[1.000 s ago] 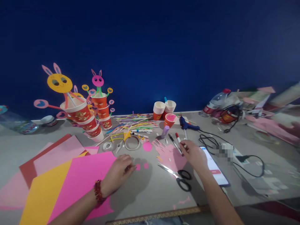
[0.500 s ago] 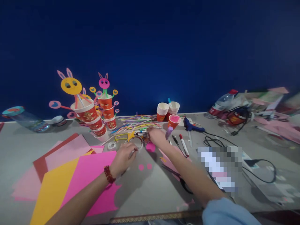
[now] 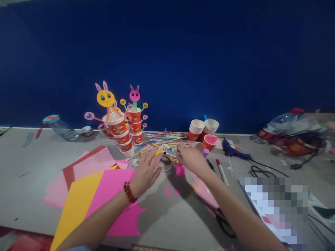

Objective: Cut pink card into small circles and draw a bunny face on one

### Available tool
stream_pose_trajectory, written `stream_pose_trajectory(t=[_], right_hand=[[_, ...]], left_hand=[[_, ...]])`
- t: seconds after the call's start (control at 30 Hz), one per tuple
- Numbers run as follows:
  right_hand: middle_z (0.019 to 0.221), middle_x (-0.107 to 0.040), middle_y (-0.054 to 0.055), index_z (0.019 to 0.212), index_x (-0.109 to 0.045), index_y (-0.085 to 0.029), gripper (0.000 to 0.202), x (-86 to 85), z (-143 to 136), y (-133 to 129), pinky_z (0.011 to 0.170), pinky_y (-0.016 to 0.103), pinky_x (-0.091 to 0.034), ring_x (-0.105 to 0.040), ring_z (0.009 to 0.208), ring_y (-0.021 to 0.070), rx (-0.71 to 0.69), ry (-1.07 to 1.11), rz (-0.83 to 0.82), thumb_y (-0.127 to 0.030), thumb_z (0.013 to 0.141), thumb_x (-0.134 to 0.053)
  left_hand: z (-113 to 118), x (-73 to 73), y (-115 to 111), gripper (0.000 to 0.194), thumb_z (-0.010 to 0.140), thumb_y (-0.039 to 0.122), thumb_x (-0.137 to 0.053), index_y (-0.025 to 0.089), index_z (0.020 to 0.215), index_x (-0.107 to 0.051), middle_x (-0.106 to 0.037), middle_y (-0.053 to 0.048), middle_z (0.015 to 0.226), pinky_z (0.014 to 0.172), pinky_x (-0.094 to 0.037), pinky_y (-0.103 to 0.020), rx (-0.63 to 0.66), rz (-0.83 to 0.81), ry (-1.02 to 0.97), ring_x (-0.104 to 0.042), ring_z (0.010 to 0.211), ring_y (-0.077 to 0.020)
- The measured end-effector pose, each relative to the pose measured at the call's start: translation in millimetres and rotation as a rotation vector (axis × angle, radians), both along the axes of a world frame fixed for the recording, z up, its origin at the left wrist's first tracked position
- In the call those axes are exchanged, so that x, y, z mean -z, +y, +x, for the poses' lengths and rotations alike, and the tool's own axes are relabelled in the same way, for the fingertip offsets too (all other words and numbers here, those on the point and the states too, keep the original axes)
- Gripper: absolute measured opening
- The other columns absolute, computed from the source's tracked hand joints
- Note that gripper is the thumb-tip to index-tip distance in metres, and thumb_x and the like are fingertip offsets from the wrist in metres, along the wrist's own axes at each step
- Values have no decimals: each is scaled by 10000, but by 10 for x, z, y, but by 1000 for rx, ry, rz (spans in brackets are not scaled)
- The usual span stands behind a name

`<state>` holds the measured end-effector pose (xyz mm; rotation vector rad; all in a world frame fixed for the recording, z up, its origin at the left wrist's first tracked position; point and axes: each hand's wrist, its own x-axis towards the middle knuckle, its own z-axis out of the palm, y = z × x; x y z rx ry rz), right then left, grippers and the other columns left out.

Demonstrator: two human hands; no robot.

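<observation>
My left hand [image 3: 146, 172] reaches forward with its fingers stretched and the thumb apart, its fingertips by a yellow paper piece [image 3: 158, 152]; whether they touch it I cannot tell. Beside them lie a wide tape roll [image 3: 167, 168] and a small white roll [image 3: 136, 162]. My right hand [image 3: 192, 159] is closed just right of the wide roll, near the pens and sticks; whatever its fingers hold is hidden. Below it is a bright pink paper disc [image 3: 180, 170], with small pink dots [image 3: 168, 192] nearer me.
Coloured sheets [image 3: 119, 205] lie left, below paper-cup rabbit figures [image 3: 117, 129]. Colourful sticks [image 3: 167, 136] line the wall beside stacked cups [image 3: 196, 129]. Scissors [image 3: 225, 225] lie partly under my right forearm. A glue gun [image 3: 234, 150], red-capped marker [image 3: 222, 172] and bottle [image 3: 281, 123] stand or lie right.
The view has swung left, so the table things sit farther right. My left hand has come forward to the yellow piece, its fingers more spread. My right hand stays closed near the pens.
</observation>
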<state>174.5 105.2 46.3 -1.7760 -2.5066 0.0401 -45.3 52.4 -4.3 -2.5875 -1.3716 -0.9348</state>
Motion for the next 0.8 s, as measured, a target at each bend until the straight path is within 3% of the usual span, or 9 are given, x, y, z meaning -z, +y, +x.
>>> stream_pose_trajectory(t=[0.07,0.13,0.2,0.33,0.5,0.67,0.8], right_hand=[[808,-716,38,951,-648,-211,121,-102,74,-222,622,253,-410,-651,734,199,-173,297,-158,-261,920,-543],[755,-679,-2,887,-630,-224,124,-128,158,-427,601,236,-412,-612,680,161,-269,597,-314,-298,928,-539],[751,-648,-3,879,-626,-220,159,-67,222,-596,566,233,-426,-582,638,147,-199,902,-438,-361,920,-563],[628,-551,-44,931,-593,-214,326,211,186,-863,436,215,-365,-484,481,113,96,1456,-622,-494,809,-709],[479,-385,-89,687,-485,-208,426,489,-17,-1060,436,210,-252,-332,436,77,139,1522,-475,-563,870,-633],[488,-441,-81,730,-526,-201,398,673,11,-1130,456,218,-268,-384,433,81,60,1471,-625,-542,931,-564],[480,-470,-65,707,-574,-194,427,698,90,-1274,468,224,-304,-421,436,89,93,1391,-573,-534,960,-516]], left_hand=[[39,-59,23,415,956,242,-536,177,1360,-468,-476,-166,1426,1077,-388,-511,4,23,67,-433,1325,-322],[73,-69,13,233,973,242,-515,174,1187,-576,-637,-128,1185,968,-461,-460,56,-26,129,-576,1129,-285],[109,-36,-49,142,989,251,-491,176,1003,-611,-683,-75,947,822,-496,-385,91,-122,154,-634,911,-241],[216,58,-302,175,1007,263,-453,187,923,-586,-685,-38,830,666,-450,-290,92,-316,82,-652,774,-204],[331,89,-553,213,1026,323,-420,187,931,-555,-688,-28,785,585,-387,-261,166,-477,106,-669,724,-196],[359,94,-635,237,1024,377,-419,183,974,-547,-714,-52,819,594,-389,-261,170,-555,218,-684,749,-217],[374,83,-744,314,1042,409,-323,175,1044,-532,-721,-73,835,565,-370,-261,206,-661,237,-669,706,-211]])
